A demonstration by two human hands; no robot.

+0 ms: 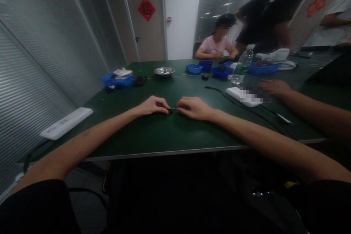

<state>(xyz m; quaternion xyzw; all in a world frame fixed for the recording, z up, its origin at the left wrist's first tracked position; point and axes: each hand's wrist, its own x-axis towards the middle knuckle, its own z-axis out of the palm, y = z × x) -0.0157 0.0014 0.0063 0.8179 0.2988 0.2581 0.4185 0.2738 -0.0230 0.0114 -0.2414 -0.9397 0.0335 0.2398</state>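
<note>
Over the green table (153, 135), my left hand (154, 105) pinches a small black piece (170, 110) between thumb and fingertips. Facing it from the right, my right hand (195, 108) has its thumb and fingers pressed together on a thin pin-like rod (174, 108). The rod spans the short gap between the two hands and points at the black piece; whether they touch is too small to tell. Both hands rest low, close to the tabletop.
Power strips (67, 123) (244, 97) lie left and right. Farther back are a metal bowl (164, 72), blue bins (117, 79) and a bottle (242, 65). Another person's hand (275, 87) rests at right. A person in pink (216, 45) sits opposite; others stand behind.
</note>
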